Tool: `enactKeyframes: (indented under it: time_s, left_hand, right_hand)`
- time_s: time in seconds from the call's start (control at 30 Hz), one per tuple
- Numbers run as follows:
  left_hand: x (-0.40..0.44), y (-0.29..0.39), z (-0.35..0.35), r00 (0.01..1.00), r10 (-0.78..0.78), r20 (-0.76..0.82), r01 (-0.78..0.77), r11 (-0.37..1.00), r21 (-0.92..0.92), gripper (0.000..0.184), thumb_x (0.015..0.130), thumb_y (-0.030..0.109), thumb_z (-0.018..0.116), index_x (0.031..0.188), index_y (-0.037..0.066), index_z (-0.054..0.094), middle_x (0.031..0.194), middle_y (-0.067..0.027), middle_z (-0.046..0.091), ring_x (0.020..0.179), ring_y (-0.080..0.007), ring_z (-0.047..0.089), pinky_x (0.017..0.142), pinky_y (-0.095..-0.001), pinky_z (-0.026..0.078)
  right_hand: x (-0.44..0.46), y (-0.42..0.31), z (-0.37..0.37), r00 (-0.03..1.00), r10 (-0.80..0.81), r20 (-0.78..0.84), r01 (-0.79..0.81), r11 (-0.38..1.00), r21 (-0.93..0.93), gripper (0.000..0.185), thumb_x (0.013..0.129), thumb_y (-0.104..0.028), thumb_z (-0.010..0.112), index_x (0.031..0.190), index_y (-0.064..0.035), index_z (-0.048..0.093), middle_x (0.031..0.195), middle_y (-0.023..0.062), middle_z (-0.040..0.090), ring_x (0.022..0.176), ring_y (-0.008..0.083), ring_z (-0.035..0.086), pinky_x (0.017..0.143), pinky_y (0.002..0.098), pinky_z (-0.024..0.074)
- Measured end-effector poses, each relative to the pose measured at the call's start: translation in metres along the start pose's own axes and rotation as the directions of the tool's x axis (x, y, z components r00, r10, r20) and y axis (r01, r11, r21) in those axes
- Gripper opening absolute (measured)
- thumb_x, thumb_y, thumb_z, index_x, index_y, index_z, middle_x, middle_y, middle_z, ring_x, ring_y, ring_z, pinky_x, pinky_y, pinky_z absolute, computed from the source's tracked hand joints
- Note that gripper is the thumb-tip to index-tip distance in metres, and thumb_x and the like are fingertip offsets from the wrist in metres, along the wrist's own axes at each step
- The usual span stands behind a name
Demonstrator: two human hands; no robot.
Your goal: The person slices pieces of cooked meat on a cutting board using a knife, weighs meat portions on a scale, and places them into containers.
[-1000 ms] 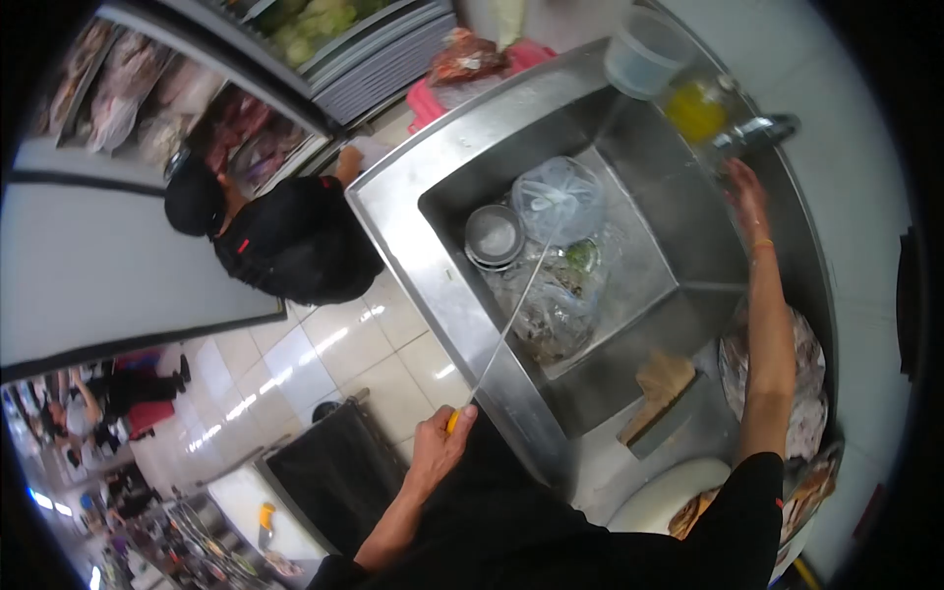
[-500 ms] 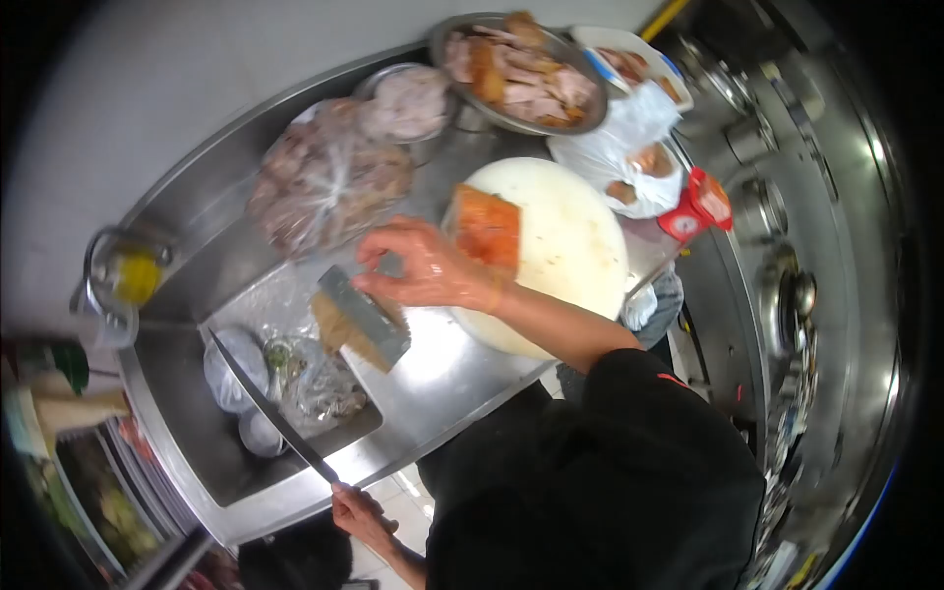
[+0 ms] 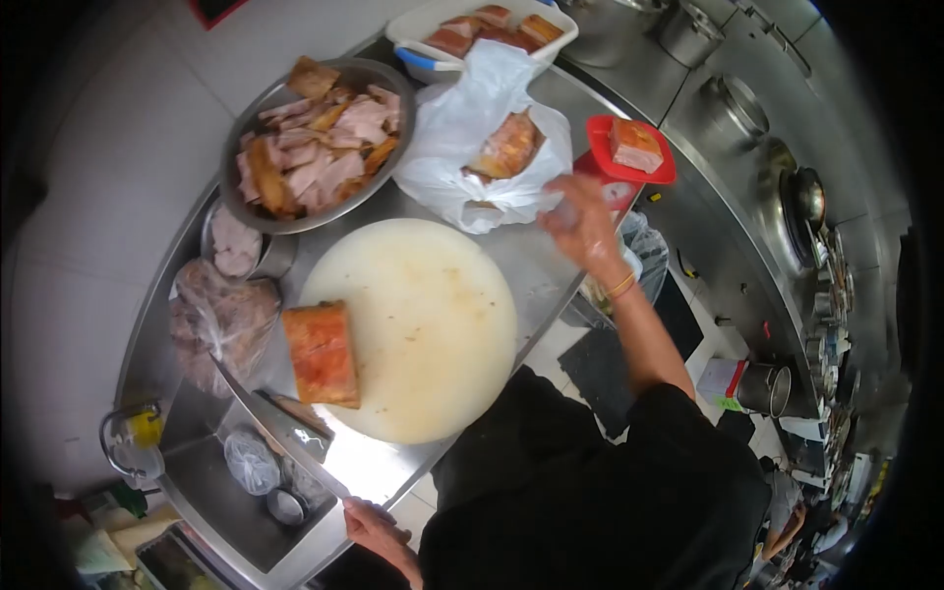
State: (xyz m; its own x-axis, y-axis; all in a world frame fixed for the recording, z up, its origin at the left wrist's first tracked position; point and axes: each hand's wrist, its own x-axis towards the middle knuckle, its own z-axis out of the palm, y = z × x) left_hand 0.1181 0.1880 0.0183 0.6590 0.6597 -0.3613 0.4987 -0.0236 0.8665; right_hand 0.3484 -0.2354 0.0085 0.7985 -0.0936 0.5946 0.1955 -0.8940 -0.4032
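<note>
My left hand point(image 3: 376, 532) grips the handle of a long knife point(image 3: 258, 414), its blade slanting up and left over the sink. Fingers curved and apart, my right hand point(image 3: 582, 226) hovers near a red container point(image 3: 608, 182) and a white plastic bag point(image 3: 447, 202); nothing shows in it, though it is slightly blurred. A slab of roast pork point(image 3: 323, 354) with reddish-brown skin lies on the left edge of the round white chopping board point(image 3: 433, 315). Beside that slab, partly behind the knife, is a broad grey blade point(image 3: 300, 433) with a brown part.
A steel bowl point(image 3: 317, 221) of cut meat stands at the back, by a white tub point(image 3: 401, 39) of pork pieces. A pork chunk point(image 3: 635, 146) sits on the red container. Bagged meat point(image 3: 221, 315) lies at left, above the sink point(image 3: 211, 511).
My right hand has moved from over the broad blade across the board to the right, beside the white bag. The view has shifted too. My left hand still holds the knife.
</note>
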Motion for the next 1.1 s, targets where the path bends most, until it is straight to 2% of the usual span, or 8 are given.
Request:
enactKeyframes:
  time_s: [0.07,0.13,0.17,0.47,0.67,0.8,0.97,1.1]
  left_hand:
    - [-0.014,-0.003,0.024,0.999,-0.003,-0.044,0.004,1.0,0.025,0.054,0.101,0.057,0.049,0.071,0.012,0.044,0.051,0.0036,0.033,0.042,-0.0068,0.03,0.039,-0.025,0.018]
    - [-0.036,0.018,0.056,0.995,-0.052,-0.089,0.055,0.998,0.027,0.054,0.101,0.057,0.05,0.07,0.012,0.043,0.051,0.0034,0.033,0.042,-0.007,0.03,0.04,-0.0252,0.017]
    - [-0.034,0.003,0.063,0.991,-0.003,-0.135,0.006,1.0,0.018,0.054,0.101,0.056,0.051,0.07,0.012,0.043,0.051,0.0034,0.032,0.041,-0.0068,0.031,0.04,-0.0251,0.017]
    - [-0.066,0.022,0.107,0.998,0.058,0.017,-0.058,0.997,0.044,0.049,0.104,0.048,0.051,0.072,0.01,0.046,0.053,0.0021,0.037,0.042,-0.0065,0.033,0.039,-0.0248,0.019]
    - [-0.068,0.003,0.111,0.979,0.116,0.165,-0.114,0.993,-0.026,0.047,0.104,0.043,0.053,0.072,0.01,0.046,0.054,0.0026,0.039,0.042,-0.0059,0.034,0.039,-0.024,0.021]
    - [-0.07,-0.019,0.103,0.959,0.131,0.25,-0.139,0.99,0.015,0.049,0.105,0.042,0.053,0.069,0.009,0.046,0.054,0.0039,0.04,0.044,-0.0039,0.032,0.041,-0.0227,0.02]
    - [-0.092,-0.032,0.091,0.952,0.023,0.306,-0.043,0.997,0.058,0.05,0.103,0.046,0.055,0.07,0.008,0.048,0.054,0.0047,0.038,0.043,-0.0031,0.031,0.041,-0.0231,0.019]
    - [-0.104,-0.049,0.081,0.947,0.004,0.321,-0.01,1.0,0.018,0.05,0.103,0.047,0.054,0.071,0.009,0.048,0.054,0.0052,0.038,0.043,-0.0032,0.032,0.04,-0.0235,0.019]
  right_hand:
    - [0.025,0.051,-0.034,0.998,0.058,-0.011,-0.059,0.993,-0.102,0.04,0.069,-0.009,0.076,0.108,-0.0053,0.067,0.109,0.0186,0.064,0.104,0.0396,0.06,0.094,0.0467,0.0477]
    - [0.052,0.093,-0.066,0.995,-0.059,-0.077,0.044,0.983,-0.178,0.038,0.071,-0.01,0.072,0.108,-0.0048,0.067,0.11,0.0182,0.065,0.108,0.039,0.06,0.096,0.0452,0.0472]
    - [0.062,0.111,-0.078,0.998,-0.018,-0.063,0.005,0.981,-0.196,0.037,0.072,-0.01,0.071,0.108,-0.0046,0.067,0.109,0.0181,0.065,0.108,0.039,0.06,0.096,0.0446,0.0473]
    - [0.061,0.164,-0.119,0.988,0.151,-0.043,-0.157,0.973,-0.169,0.033,0.08,-0.013,0.071,0.111,-0.0036,0.067,0.111,0.0172,0.066,0.108,0.0389,0.06,0.096,0.0439,0.0469]
    - [-0.002,0.172,-0.14,0.971,0.226,-0.076,-0.235,0.963,-0.133,0.031,0.077,-0.008,0.073,0.108,-0.0037,0.067,0.108,0.0168,0.067,0.107,0.0383,0.061,0.094,0.0427,0.0477]
    - [-0.067,0.181,-0.136,0.946,0.325,0.005,-0.323,0.941,-0.105,0.029,0.076,-0.005,0.073,0.104,-0.004,0.068,0.105,0.0168,0.067,0.106,0.0379,0.061,0.094,0.0424,0.048]
    - [-0.151,0.195,-0.125,0.9,0.416,0.13,-0.404,0.908,-0.108,0.027,0.074,-0.006,0.075,0.1,-0.0049,0.07,0.104,0.0163,0.067,0.104,0.0374,0.063,0.092,0.0438,0.0489]
    - [-0.186,0.191,-0.13,0.81,0.537,0.236,-0.519,0.844,-0.136,0.028,0.074,-0.009,0.077,0.101,-0.0044,0.07,0.105,0.0169,0.068,0.103,0.0375,0.064,0.092,0.0443,0.0499]
